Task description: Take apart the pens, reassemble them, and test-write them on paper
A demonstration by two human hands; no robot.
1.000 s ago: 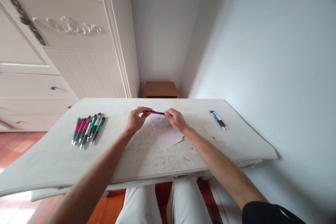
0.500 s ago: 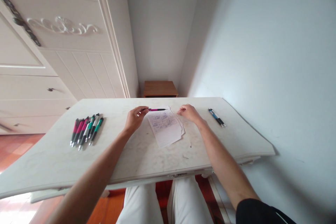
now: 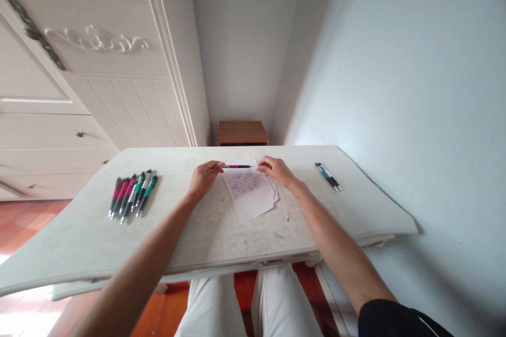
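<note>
A magenta and black pen (image 3: 238,166) lies level over the top part of the paper, held at its left end by my left hand (image 3: 205,176), whose fingers are pinched. Its thin dark point faces right. Close to that point is my right hand (image 3: 277,171), thumb and fingertips pressed together. Whatever is between those fingertips, if anything, is too small to make out. Below the pen, the white paper sheets (image 3: 255,205) carry dense dark scribbles and have a torn right edge.
On the table's left lies a cluster of magenta, white and green pens (image 3: 132,195). Two pens, blue and dark (image 3: 328,176), rest at the right. Small marks dot the white table (image 3: 197,242). A wall stands right, a cabinet (image 3: 130,110) left, and a brown wooden box (image 3: 243,131) behind.
My right hand has moved left, toward the pen's point. My left hand still holds the pen in nearly the same place.
</note>
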